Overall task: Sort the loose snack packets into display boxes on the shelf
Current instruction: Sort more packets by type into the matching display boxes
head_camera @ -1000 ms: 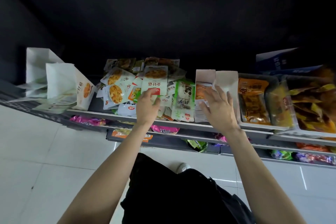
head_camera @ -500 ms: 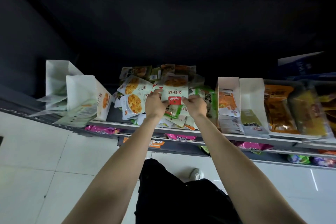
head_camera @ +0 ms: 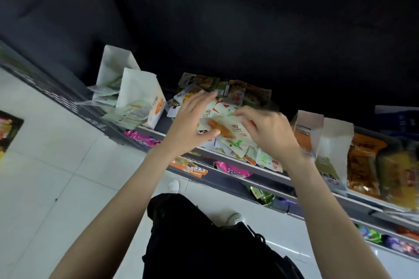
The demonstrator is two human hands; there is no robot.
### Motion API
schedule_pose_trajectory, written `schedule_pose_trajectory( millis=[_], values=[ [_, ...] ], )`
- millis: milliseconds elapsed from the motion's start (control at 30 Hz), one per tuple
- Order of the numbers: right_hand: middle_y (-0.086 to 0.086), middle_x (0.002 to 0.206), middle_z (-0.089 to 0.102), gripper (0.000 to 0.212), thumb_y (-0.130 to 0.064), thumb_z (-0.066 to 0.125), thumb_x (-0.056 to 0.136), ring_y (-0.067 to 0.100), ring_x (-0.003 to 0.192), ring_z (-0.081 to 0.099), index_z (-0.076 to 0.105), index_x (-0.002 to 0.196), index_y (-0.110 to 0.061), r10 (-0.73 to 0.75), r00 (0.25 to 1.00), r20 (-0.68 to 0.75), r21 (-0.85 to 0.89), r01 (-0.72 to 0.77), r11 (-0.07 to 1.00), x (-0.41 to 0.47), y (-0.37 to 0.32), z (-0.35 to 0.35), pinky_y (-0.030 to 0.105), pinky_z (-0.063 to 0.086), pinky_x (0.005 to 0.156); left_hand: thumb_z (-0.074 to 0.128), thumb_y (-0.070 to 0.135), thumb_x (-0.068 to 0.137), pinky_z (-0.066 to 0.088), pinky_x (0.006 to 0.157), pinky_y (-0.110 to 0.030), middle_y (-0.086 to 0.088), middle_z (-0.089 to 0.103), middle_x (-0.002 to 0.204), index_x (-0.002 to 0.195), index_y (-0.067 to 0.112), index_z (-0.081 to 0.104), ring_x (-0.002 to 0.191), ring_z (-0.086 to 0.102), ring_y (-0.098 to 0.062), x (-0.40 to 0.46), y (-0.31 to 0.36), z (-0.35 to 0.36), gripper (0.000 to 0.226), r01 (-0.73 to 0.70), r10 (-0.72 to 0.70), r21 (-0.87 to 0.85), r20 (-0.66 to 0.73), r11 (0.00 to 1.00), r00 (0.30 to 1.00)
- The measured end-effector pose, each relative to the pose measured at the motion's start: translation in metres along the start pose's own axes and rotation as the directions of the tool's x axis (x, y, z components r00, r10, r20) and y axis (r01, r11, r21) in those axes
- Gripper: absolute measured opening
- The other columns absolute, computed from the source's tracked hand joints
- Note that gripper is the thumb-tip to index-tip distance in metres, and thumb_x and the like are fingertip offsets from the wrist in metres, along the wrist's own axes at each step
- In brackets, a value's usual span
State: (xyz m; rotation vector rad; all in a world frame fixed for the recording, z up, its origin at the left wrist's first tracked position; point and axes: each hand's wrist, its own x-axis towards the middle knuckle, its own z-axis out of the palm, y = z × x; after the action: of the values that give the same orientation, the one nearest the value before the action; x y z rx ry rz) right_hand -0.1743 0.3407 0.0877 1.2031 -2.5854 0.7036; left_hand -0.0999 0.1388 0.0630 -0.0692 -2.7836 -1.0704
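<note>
From the head camera, both hands are up at the shelf (head_camera: 204, 149) over the heap of loose snack packets (head_camera: 229, 142) piled at its front edge. The left hand (head_camera: 190, 127) is spread, fingers straight, thumb resting against a white packet with an orange picture (head_camera: 223, 130). The right hand (head_camera: 269, 133) has its fingers curled at that packet's far edge; whether it pinches it I cannot tell. White display boxes (head_camera: 138, 102) stand toward the shelf's left end, two more (head_camera: 335, 140) right of the heap. A price tag (head_camera: 199, 169) on the lower shelf edge reads "2.5"; the packet print is blurred.
</note>
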Motion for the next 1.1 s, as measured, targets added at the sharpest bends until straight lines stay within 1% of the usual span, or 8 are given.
schedule_pose_trajectory(
  millis=[167, 233, 300, 400, 533, 733, 900, 1100],
  values=[
    [-0.015, 0.075, 0.064, 0.026, -0.036, 0.064, 0.087, 0.008, 0.065, 0.063, 0.061, 0.110, -0.023, 0.116, 0.989, 0.094, 0.334, -0.141, 0.932, 0.037, -0.057, 0.016, 0.034, 0.056, 0.067, 0.067, 0.027, 0.087, 0.052, 0.081, -0.035, 0.004, 0.069, 0.098, 0.106, 0.013, 0.067, 0.081, 0.065, -0.012, -0.022, -0.036, -0.053, 0.024, 0.084, -0.083, -0.071, 0.021, 0.994, 0.996],
    [-0.010, 0.094, 0.067, 0.042, -0.036, 0.071, 0.082, 0.008, 0.085, 0.065, 0.057, 0.118, -0.022, 0.203, 0.940, 0.273, 0.375, -0.299, 0.878, 0.051, -0.074, 0.034, 0.019, 0.052, 0.078, 0.067, 0.027, 0.087, 0.050, 0.067, -0.023, 0.003, 0.070, 0.091, 0.098, 0.011, 0.068, 0.074, 0.062, 0.000, -0.027, -0.058, -0.080, 0.019, 0.104, -0.107, -0.109, -0.030, 0.989, 0.994],
    [0.002, 0.102, 0.071, 0.040, -0.027, 0.068, 0.087, 0.007, 0.083, 0.065, 0.058, 0.124, -0.014, 0.224, 0.937, 0.268, 0.310, -0.304, 0.901, 0.063, -0.093, 0.058, 0.003, 0.043, 0.069, 0.066, 0.029, 0.087, 0.053, 0.061, -0.030, 0.006, 0.071, 0.089, 0.093, 0.014, 0.067, 0.074, 0.065, -0.003, -0.028, -0.078, -0.105, 0.016, 0.095, -0.104, -0.100, -0.092, 0.991, 0.990],
    [0.008, 0.076, 0.072, 0.021, -0.020, 0.060, 0.093, 0.004, 0.057, 0.065, 0.065, 0.110, -0.009, 0.284, 0.959, 0.013, 0.317, -0.273, 0.908, 0.086, -0.120, 0.093, 0.014, 0.046, 0.049, 0.067, 0.026, 0.087, 0.054, 0.073, -0.032, 0.012, 0.068, 0.097, 0.103, 0.015, 0.066, 0.085, 0.064, -0.006, -0.023, -0.112, -0.133, 0.019, 0.060, -0.069, -0.043, -0.248, 0.997, 0.966],
    [0.009, 0.065, 0.068, 0.020, -0.021, 0.056, 0.092, 0.025, 0.054, 0.066, 0.066, 0.104, -0.007, 0.401, 0.897, -0.184, 0.312, -0.334, 0.890, 0.117, -0.140, 0.131, 0.037, 0.050, 0.043, 0.065, 0.026, 0.087, 0.045, 0.086, -0.020, 0.007, 0.062, 0.119, 0.126, 0.016, 0.052, 0.102, 0.057, -0.003, -0.027, -0.167, -0.159, 0.042, 0.228, -0.236, -0.061, -0.304, 0.972, 0.923],
    [0.005, 0.067, 0.070, 0.014, -0.009, 0.061, 0.087, 0.011, 0.048, 0.054, 0.073, 0.094, -0.007, 0.325, 0.900, -0.291, 0.137, -0.297, 0.945, 0.132, -0.165, 0.174, 0.008, 0.041, 0.048, 0.065, 0.042, 0.084, 0.042, 0.096, -0.030, 0.007, 0.061, 0.123, 0.129, 0.022, 0.053, 0.115, 0.052, -0.009, -0.066, -0.205, -0.160, 0.050, 0.146, -0.152, 0.103, 0.057, 0.984, 0.987],
    [0.005, 0.091, 0.071, 0.030, 0.002, 0.062, 0.081, 0.026, 0.070, 0.069, 0.070, 0.104, -0.016, 0.209, 0.970, 0.121, -0.184, -0.185, 0.965, 0.144, -0.178, 0.213, 0.029, 0.053, 0.052, 0.059, 0.038, 0.086, 0.018, 0.113, -0.035, 0.003, 0.058, 0.131, 0.130, 0.025, 0.056, 0.127, 0.046, -0.015, -0.063, -0.227, -0.145, 0.046, -0.130, 0.004, 0.456, 0.266, 0.881, 0.964],
    [-0.002, 0.108, 0.066, 0.024, -0.019, 0.042, 0.099, 0.024, 0.101, 0.055, 0.062, 0.113, -0.020, 0.156, 0.886, 0.437, -0.347, 0.006, 0.938, 0.142, -0.181, 0.237, 0.031, 0.048, 0.085, 0.073, 0.028, 0.073, 0.033, 0.091, -0.031, 0.006, 0.074, 0.087, 0.093, 0.028, 0.074, 0.083, 0.067, -0.016, -0.061, -0.235, -0.141, 0.020, -0.150, 0.091, 0.463, 0.147, 0.873, 0.985]
  ],
)
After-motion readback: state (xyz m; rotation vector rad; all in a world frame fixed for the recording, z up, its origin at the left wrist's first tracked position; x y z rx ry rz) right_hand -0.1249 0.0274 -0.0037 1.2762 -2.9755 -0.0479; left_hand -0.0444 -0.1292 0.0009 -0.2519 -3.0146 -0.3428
